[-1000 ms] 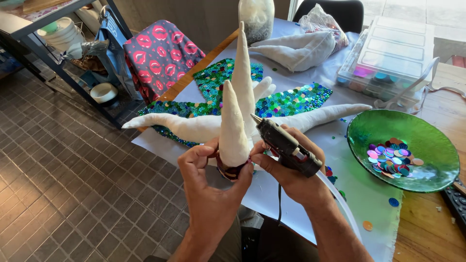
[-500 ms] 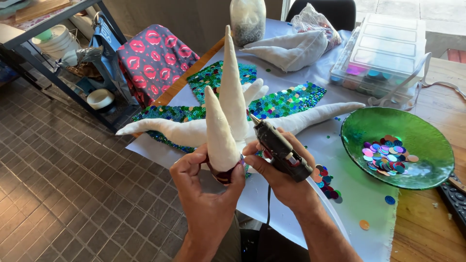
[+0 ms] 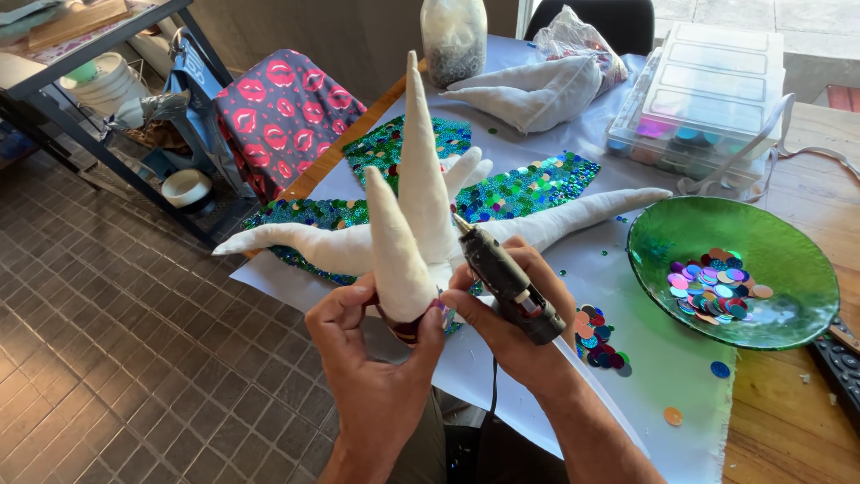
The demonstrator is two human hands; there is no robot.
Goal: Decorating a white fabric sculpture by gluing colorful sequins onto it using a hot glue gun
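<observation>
- Left hand (image 3: 376, 358) is wrapped around the bottom of a white stuffed cone (image 3: 400, 260), fingers curled round the dark base and thumb pressing a sequin at its lower rim; the cone's tip points up and away from the palm.
- Right hand (image 3: 528, 327) is closed tight on a black glue gun (image 3: 502, 278), with the nozzle tilted toward the cone, just beside the left thumb.
- The gun's cord drops from under the right wrist, past the table edge.
- Just beyond both hands lies a white stuffed star-like shape (image 3: 546, 224), partly covered in green-blue sequins, with one tall spike rising directly behind the held cone.
- To the right of the right hand sits a small heap of loose sequins (image 3: 598, 341), and farther right a green glass bowl (image 3: 788, 269) holding more.
- Risk, as I read it: the nozzle is very close to the left thumb, so a slip could burn skin.
- The cone is held over the table edge; a loosened grip could drop it onto the tiled floor (image 3: 134, 358).
- The hanging cord could snag and jerk the gun.
</observation>
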